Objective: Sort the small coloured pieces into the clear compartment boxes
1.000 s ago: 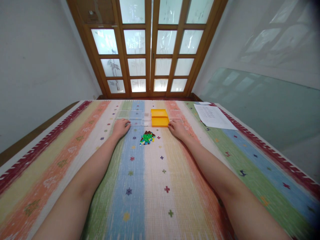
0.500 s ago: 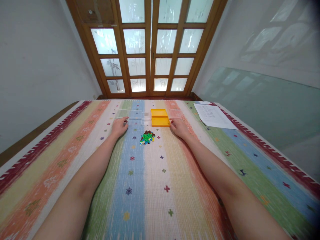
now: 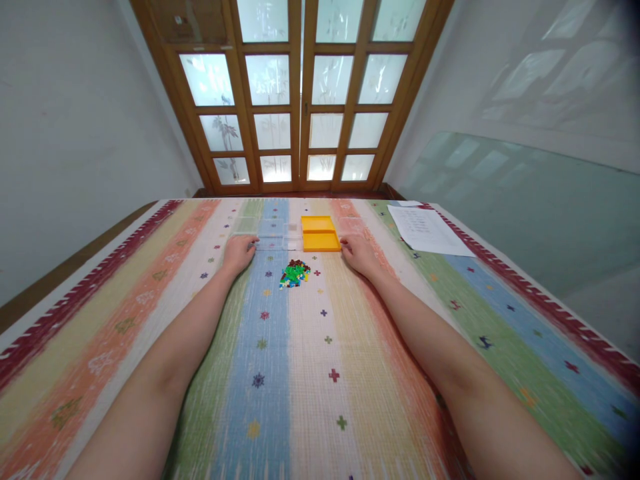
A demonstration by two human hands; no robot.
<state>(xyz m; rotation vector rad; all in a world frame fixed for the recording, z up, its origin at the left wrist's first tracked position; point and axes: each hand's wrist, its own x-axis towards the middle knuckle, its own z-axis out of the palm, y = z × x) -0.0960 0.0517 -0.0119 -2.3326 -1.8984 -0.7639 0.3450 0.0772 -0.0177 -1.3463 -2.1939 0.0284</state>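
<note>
- Centre-left: left hand [image 3: 241, 253] by clear rectangular plastic tray [image 3: 273, 243].
- Centre: right hand [image 3: 357, 252] by yellow rectangular plastic tray [image 3: 321, 241].
- 2 grips: indeterminable.
- Small multicoloured pieces [image 3: 295, 274]: central, presumably for reach.

A white rectangular paper sheet [image 3: 445, 245] bears faint lines of writing [image 3: 419, 224], too small to read; nothing else is legible.

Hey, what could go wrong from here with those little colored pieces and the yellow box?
The small pieces lie loose on the striped cloth, so a careless sweep might scatter them. The right hand is right beside the yellow box and could nudge it. The clear container near the left hand blends into the cloth and might get bumped.
</note>
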